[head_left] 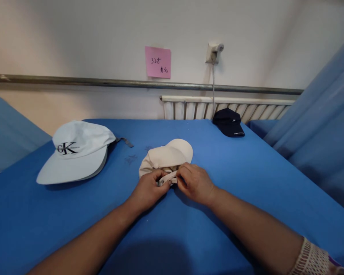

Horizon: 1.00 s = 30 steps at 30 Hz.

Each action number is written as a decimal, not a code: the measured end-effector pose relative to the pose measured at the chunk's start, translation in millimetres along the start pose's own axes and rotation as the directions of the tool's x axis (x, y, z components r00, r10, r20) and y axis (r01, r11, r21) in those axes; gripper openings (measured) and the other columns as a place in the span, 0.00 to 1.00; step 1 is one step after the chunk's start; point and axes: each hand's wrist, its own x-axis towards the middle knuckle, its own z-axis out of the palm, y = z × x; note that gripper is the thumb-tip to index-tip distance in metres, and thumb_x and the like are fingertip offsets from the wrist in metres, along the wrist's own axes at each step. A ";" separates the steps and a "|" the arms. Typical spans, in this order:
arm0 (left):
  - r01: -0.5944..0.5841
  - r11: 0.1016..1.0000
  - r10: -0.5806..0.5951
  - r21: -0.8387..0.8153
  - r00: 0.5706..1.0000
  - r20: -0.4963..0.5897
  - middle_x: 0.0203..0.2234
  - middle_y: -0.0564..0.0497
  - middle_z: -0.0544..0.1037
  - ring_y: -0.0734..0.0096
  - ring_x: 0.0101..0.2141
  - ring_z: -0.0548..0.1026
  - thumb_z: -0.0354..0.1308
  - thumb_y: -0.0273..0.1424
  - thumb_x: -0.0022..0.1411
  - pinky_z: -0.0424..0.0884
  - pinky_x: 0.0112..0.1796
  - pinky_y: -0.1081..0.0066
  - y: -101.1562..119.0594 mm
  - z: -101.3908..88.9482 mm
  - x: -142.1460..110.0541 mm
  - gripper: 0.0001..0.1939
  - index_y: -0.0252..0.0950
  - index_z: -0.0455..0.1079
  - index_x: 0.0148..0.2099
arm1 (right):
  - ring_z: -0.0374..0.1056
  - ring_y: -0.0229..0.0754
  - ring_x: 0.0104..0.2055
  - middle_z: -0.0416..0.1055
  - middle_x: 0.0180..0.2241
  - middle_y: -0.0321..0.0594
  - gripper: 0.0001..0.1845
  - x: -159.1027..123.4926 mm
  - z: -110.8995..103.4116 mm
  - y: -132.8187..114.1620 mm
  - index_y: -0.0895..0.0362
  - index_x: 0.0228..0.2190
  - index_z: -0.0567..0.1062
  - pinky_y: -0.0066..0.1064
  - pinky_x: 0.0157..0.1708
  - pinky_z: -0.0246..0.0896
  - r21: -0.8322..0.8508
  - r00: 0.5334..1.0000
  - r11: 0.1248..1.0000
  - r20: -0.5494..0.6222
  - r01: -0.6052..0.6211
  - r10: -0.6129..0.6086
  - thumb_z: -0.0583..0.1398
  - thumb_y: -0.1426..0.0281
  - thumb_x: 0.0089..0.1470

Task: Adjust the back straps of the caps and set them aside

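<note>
A cream baseball cap (pixel 166 156) lies on the blue table cover, its brim pointing away from me and its back opening toward me. Across that opening runs the cap's adjustable strap (pixel 169 177). My left hand (pixel 150 188) pinches the strap's left part, near a small metal piece. At its right part, my right hand (pixel 195 182) grips the strap between thumb and fingers. The fingertips partly hide the strap, so how it is fastened cannot be made out.
A large white cap (pixel 78 143) with black letters sits on the left, its dark strap trailing right. At the far right edge rests a navy cap (pixel 228 121). Blue curtains (pixel 326 110) hang at the side. Behind stand a radiator (pixel 195 109) and a wall pipe (pixel 103 81).
</note>
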 end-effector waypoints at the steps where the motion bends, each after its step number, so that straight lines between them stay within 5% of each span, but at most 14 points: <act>1: 0.000 0.999 0.000 0.033 1.000 -0.012 0.28 0.52 0.80 0.66 0.28 0.74 0.57 0.37 0.54 0.66 0.31 0.70 -0.6 0.7 -0.1 0.12 0.36 0.75 0.36 | 0.65 0.43 0.37 0.70 0.33 0.43 0.06 -0.4 -1.3 0.3 0.58 0.33 0.71 0.33 0.38 0.56 -0.010 1.000 1.000 -0.010 0.025 -0.025 0.54 0.73 0.59; 5: 0.022 0.998 -0.020 0.052 0.999 -0.037 0.26 0.52 0.79 0.66 0.27 0.73 0.56 0.36 0.54 0.65 0.30 0.69 -2.5 1.5 0.4 0.11 0.36 0.76 0.34 | 0.64 0.43 0.36 0.71 0.33 0.44 0.08 -1.1 -4.1 0.9 0.58 0.32 0.71 0.35 0.38 0.55 -0.038 0.994 0.994 -0.008 0.106 -0.106 0.53 0.73 0.60; 12: 0.188 0.913 -0.140 -0.362 0.978 0.156 0.27 0.50 0.77 0.70 0.27 0.71 0.64 0.39 0.48 0.65 0.28 0.71 -0.1 -8.5 0.1 0.16 0.32 0.75 0.35 | 0.63 0.43 0.36 0.69 0.33 0.43 0.07 -1.9 -2.2 1.0 0.58 0.32 0.70 0.34 0.37 0.54 -0.070 0.994 0.992 0.038 0.106 -0.103 0.53 0.73 0.59; 15: 0.236 0.871 -0.188 -0.430 0.970 0.152 0.21 0.52 0.73 0.74 0.22 0.66 0.64 0.40 0.49 0.60 0.24 0.73 0.1 -9.1 0.0 0.15 0.31 0.73 0.31 | 0.62 0.43 0.36 0.69 0.33 0.44 0.07 -2.2 -3.3 -0.4 0.58 0.32 0.70 0.35 0.37 0.54 -0.062 0.992 0.991 0.037 0.121 -0.118 0.53 0.73 0.59; 22: 0.176 0.887 -0.176 -0.428 0.984 0.042 0.19 0.54 0.70 0.76 0.21 0.63 0.62 0.41 0.50 0.58 0.23 0.74 -3.8 -7.8 1.2 0.15 0.33 0.72 0.28 | 0.61 0.42 0.35 0.68 0.34 0.42 0.04 -2.4 -10.9 -0.2 0.57 0.33 0.70 0.34 0.37 0.56 -0.016 0.974 0.986 0.164 0.163 -0.158 0.55 0.74 0.56; 28: 0.145 0.912 -0.119 -0.385 0.989 0.091 0.25 0.50 0.76 0.71 0.26 0.70 0.64 0.38 0.50 0.66 0.29 0.72 -2.2 -11.3 -1.5 0.13 0.32 0.73 0.32 | 0.65 0.40 0.39 0.68 0.44 0.46 0.07 -5.0 -10.5 4.7 0.57 0.40 0.68 0.31 0.38 0.61 0.264 1.000 0.965 -0.019 0.012 -0.007 0.54 0.73 0.59; 30: 0.106 0.938 -0.080 -0.331 0.993 0.089 0.30 0.49 0.78 0.68 0.31 0.73 0.64 0.36 0.49 0.69 0.33 0.70 -1.6 -11.0 -2.3 0.12 0.33 0.74 0.34 | 0.66 0.40 0.39 0.69 0.43 0.44 0.08 -5.3 -8.9 6.3 0.56 0.42 0.68 0.31 0.38 0.62 0.317 1.000 0.948 -0.002 0.008 -0.008 0.55 0.73 0.59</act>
